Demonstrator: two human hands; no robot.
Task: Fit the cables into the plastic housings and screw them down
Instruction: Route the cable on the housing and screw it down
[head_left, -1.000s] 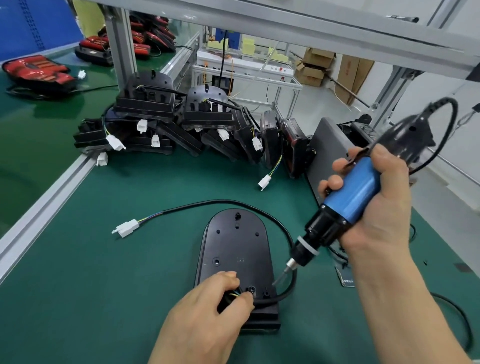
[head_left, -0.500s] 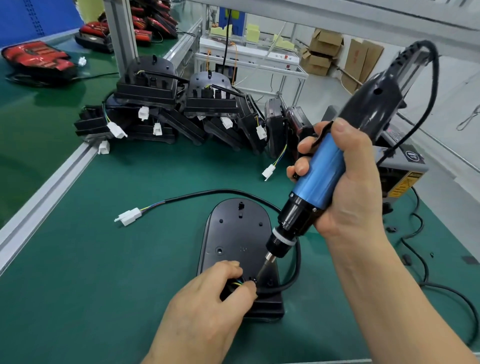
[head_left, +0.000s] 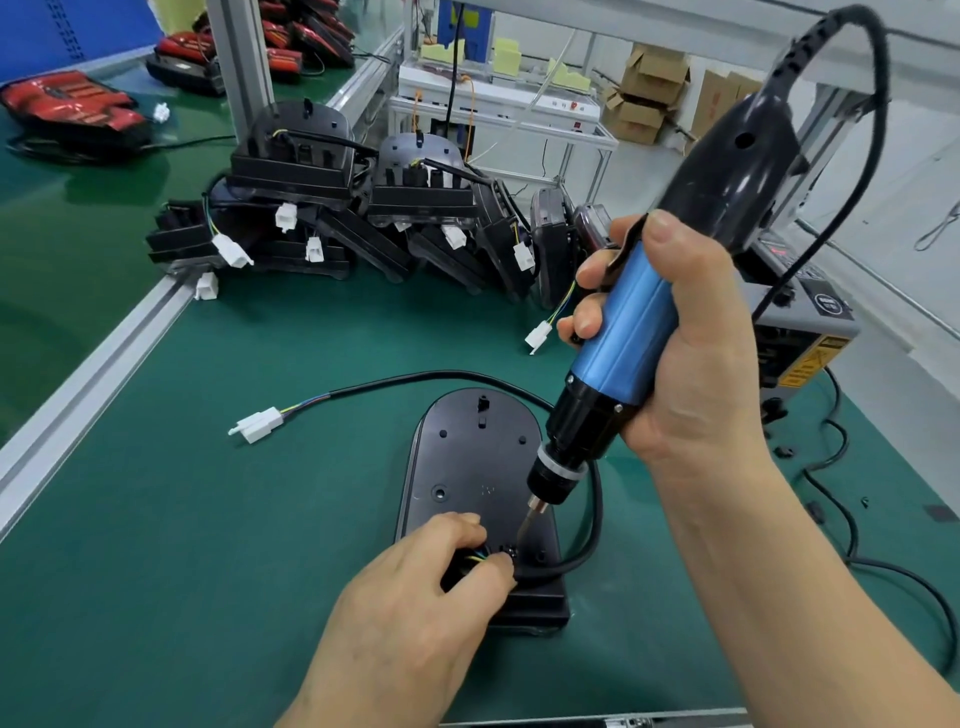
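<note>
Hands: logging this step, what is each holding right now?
Left hand: pinches the thin coloured wires at the flat black plastic housing.
Right hand: grips the blue-bodied electric screwdriver.

I see green mat (head_left: 156, 545), black housing (head_left: 467, 457), black cable (head_left: 426, 375), white plug (head_left: 258, 425). Screwdriver (head_left: 631, 332) blue in the middle, black at both ends. Red-and-black units (head_left: 67, 101), brown boxes (head_left: 649, 88).

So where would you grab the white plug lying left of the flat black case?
Pinch the white plug by its boxy middle, across its two long flat sides, coming down from above. It lies flat and free on the green mat, and its wires leave from the right end, so avoid pulling there.
</note>
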